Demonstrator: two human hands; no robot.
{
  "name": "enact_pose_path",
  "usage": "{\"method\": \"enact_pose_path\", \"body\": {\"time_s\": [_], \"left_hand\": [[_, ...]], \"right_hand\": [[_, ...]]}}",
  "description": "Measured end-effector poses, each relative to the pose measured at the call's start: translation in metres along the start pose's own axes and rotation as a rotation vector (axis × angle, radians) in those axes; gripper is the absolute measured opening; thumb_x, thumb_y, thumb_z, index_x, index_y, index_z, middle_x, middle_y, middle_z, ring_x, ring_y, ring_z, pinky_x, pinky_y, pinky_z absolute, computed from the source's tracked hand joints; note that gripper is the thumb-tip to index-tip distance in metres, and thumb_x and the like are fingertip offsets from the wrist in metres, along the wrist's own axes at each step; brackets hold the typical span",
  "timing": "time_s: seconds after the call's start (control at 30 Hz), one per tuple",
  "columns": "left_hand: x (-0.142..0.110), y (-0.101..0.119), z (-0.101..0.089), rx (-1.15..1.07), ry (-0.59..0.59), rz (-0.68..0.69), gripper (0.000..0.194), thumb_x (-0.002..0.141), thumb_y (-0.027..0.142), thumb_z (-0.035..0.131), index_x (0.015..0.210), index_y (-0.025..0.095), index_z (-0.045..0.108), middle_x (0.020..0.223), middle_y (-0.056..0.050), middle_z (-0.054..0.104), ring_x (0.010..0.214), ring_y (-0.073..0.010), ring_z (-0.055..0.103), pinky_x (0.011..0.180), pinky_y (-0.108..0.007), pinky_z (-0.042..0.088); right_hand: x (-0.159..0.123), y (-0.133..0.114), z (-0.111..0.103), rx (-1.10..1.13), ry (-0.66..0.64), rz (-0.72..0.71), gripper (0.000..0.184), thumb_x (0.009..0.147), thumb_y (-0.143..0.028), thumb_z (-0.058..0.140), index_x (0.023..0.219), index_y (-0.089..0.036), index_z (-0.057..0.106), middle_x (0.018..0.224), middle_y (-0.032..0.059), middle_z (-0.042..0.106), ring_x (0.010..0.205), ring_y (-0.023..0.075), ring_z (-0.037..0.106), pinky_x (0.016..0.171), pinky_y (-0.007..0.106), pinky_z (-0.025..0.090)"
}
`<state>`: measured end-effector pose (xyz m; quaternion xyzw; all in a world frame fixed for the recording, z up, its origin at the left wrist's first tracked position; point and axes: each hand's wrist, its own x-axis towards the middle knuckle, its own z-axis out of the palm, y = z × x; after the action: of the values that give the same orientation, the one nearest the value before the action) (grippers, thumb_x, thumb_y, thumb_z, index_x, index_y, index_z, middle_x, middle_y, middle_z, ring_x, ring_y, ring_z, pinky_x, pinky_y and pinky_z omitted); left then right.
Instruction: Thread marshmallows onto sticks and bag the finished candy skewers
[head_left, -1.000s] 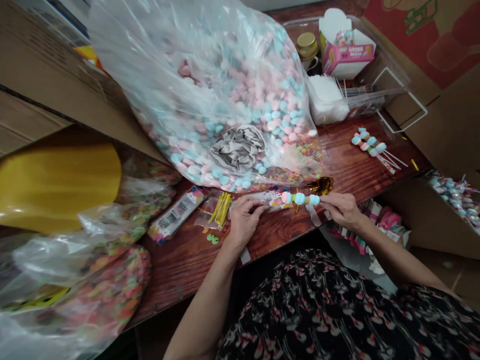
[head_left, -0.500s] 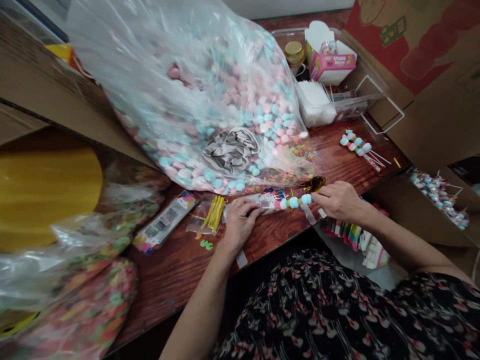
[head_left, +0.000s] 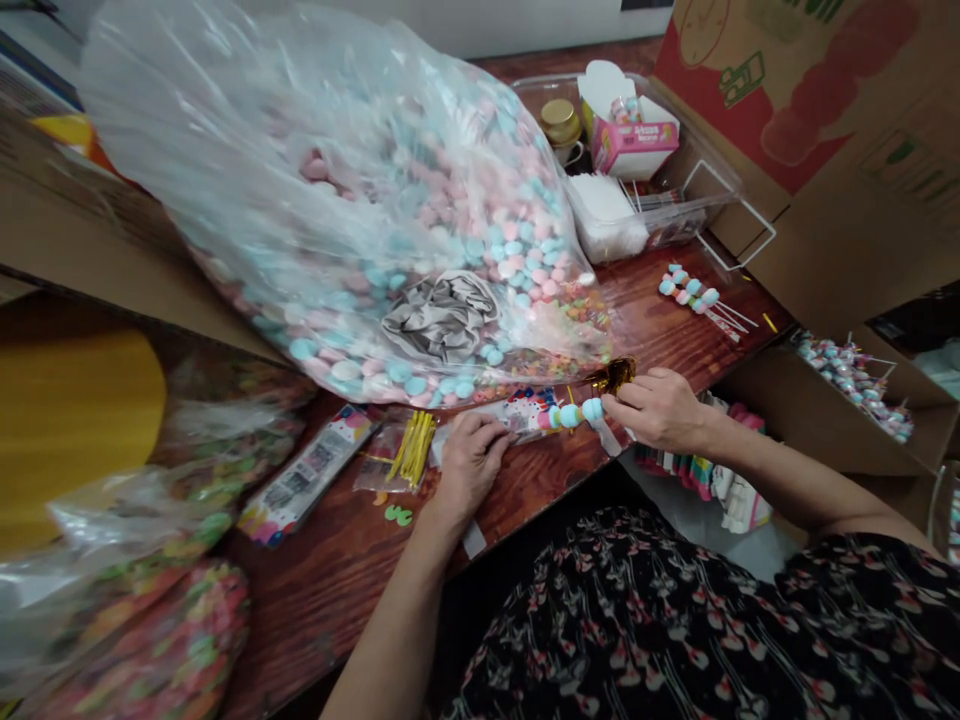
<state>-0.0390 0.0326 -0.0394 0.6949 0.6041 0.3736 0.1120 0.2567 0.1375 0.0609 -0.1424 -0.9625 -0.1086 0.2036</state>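
Observation:
A marshmallow skewer point(head_left: 571, 415), with blue puffs and smaller coloured pieces between them, lies level at the table's front edge. The fingers of my right hand point(head_left: 654, 408) are closed on its right end. Its pink left end meets a clear printed plastic bag point(head_left: 525, 428); I cannot tell how far inside it is. My left hand point(head_left: 471, 462) rests on the table with its fingers pinched on that bag's left part. Gold tinsel point(head_left: 615, 374) sits just behind my right fingers. Yellow twist ties point(head_left: 412, 448) lie in an open bag left of my left hand.
A huge clear bag of marshmallows point(head_left: 450, 190) fills the table behind my hands. Finished skewers point(head_left: 690, 290) lie to the right, below a clear plastic bin point(head_left: 720, 185). A stack of printed bags point(head_left: 309, 475) and green gummy pieces point(head_left: 397, 515) lie left. A carton of wrapped skewers point(head_left: 855, 385) stands right.
The whole view has shifted, so most things appear farther left. Both hands keep their hold, and the skewer and bag stay nearly the same relative to each other.

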Motion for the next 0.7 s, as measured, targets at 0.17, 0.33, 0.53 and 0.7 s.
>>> {"method": "enact_pose_path", "body": {"time_s": [0.17, 0.33, 0.53, 0.7], "left_hand": [[0.002, -0.001, 0.000, 0.010, -0.021, 0.085, 0.013, 0.088, 0.027, 0.064, 0.082, 0.019, 0.072, 0.083, -0.005, 0.065, 0.080, -0.0169, 0.059, 0.072, -0.029, 0.049], [0.009, 0.007, -0.004, 0.070, -0.054, 0.173, 0.012, 0.089, 0.021, 0.061, 0.080, 0.019, 0.069, 0.080, -0.005, 0.064, 0.078, -0.0169, 0.058, 0.071, -0.029, 0.049], [0.022, 0.025, -0.007, 0.052, -0.053, 0.246, 0.008, 0.087, 0.017, 0.056, 0.083, 0.019, 0.063, 0.098, -0.008, 0.068, 0.099, -0.0213, 0.063, 0.089, -0.036, 0.051], [0.039, 0.044, -0.006, -0.102, -0.203, -0.030, 0.013, 0.088, 0.027, 0.050, 0.092, 0.020, 0.060, 0.098, -0.006, 0.071, 0.088, -0.0184, 0.069, 0.076, -0.029, 0.055]], "right_hand": [[0.005, -0.002, -0.003, -0.086, 0.159, -0.098, 0.009, 0.092, -0.018, 0.057, 0.089, -0.016, 0.066, 0.064, -0.0022, 0.056, 0.061, 0.0120, 0.041, 0.060, 0.031, 0.023], [0.002, -0.002, -0.003, -0.077, 0.131, -0.055, 0.015, 0.094, -0.019, 0.052, 0.087, -0.017, 0.066, 0.064, -0.0020, 0.057, 0.061, 0.0120, 0.042, 0.061, 0.032, 0.023], [-0.011, -0.002, 0.001, -0.001, 0.165, 0.080, 0.020, 0.094, -0.020, 0.046, 0.086, -0.018, 0.064, 0.065, -0.0018, 0.057, 0.061, 0.0123, 0.045, 0.061, 0.032, 0.025], [-0.031, 0.008, -0.009, 0.047, 0.178, 0.129, 0.017, 0.090, -0.017, 0.047, 0.088, -0.019, 0.063, 0.069, -0.0013, 0.061, 0.063, 0.0124, 0.049, 0.062, 0.031, 0.027]]}}
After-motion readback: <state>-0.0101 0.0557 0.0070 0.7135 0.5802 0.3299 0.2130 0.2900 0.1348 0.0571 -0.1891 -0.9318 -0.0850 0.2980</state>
